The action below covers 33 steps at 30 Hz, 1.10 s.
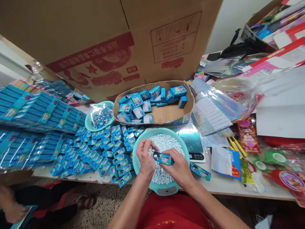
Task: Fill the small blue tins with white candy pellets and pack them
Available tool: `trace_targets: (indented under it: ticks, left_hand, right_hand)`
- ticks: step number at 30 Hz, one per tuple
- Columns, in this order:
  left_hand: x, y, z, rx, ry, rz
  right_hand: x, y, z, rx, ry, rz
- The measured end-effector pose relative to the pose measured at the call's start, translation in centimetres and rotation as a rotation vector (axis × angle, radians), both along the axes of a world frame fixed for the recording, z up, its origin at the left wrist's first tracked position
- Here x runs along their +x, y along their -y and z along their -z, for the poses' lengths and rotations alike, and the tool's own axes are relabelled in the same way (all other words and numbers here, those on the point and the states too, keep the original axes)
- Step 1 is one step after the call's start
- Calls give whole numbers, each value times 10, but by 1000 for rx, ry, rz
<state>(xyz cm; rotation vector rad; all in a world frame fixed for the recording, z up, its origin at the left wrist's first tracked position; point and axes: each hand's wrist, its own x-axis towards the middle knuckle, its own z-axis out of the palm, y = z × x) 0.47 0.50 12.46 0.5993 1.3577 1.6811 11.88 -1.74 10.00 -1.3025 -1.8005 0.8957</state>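
My right hand [179, 167] grips a small blue candy box [164, 158] with a round hole at its left end, where something white shows. The box hangs just above a turquoise basin [136, 159] full of small white candies [164, 141]. Beside the box's hole is my left hand [145, 156], over the basin's left side, its fingers curled together; what they hold, if anything, is hidden. Many similar blue boxes [122, 163] lie in rows left of the basin. Another single blue box [200, 172] rests on the table to the right.
Behind the basin stands a low cardboard tray [166, 116] with blue boxes inside. A smaller turquoise bowl [87, 122] holds shiny round pieces. Wrapped box stacks [43, 111] rise at left; a digital scale [196, 157] is at right. Another person's hand [15, 210] shows lower left.
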Motion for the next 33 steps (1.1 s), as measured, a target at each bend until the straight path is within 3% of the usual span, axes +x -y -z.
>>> trace_targets:
  ticks: [7,12,22,29,31,33]
  left_hand:
    - [-2,3,3,-3,2,38]
    - [-1,2,5,-14,-26,-7]
    - [-2,4,8,-83,-10,-32]
    - [-7,3,1,-88,49,24]
    - [-17,2,7,-112,-30,13]
    - [-30,3,25,-228,-226,70]
  right_hand:
    - [-3,-3,0,-51,5,-7]
    - [-6,-5,-2,-13,12,1]
    - [-11,-10,22,-2,-125,-53]
    - [-6,-15,24,-157,-156,-65]
    - [6,-14,19,-196,-166,-50]
    - [26,-14,13,-196,-177,-7]
